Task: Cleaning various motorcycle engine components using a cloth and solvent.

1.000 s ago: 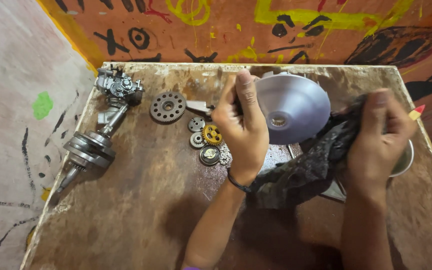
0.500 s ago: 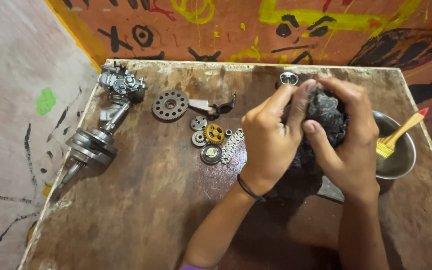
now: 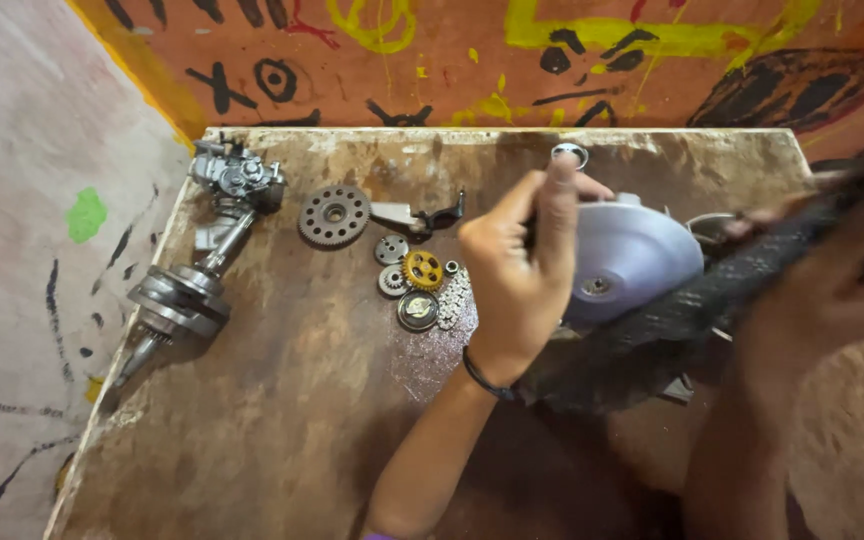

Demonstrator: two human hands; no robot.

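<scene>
Where the dark rag crosses the right middle of the frame, I cannot see what lies under it, and its far end is blurred at the right edge. My right hand is blurred too; its fingers look closed on the rag, but I cannot tell for sure. My left hand sits in the middle, fingers wrapped on the rim of the round grey metal disc, with one finger pointing up. Part of the disc is hidden behind that hand and the rag.

A small silver ring peeks out above my finger. Left of my hand lie small gears, one of them yellow, and a big dark toothed wheel. At the upper left rests a long metal crank part.

I see no packages or labels. Everything lies on a worn brown wooden table. Behind it, at the top, an orange wall has black and yellow painted shapes. On the left is grey floor with a green spot.
</scene>
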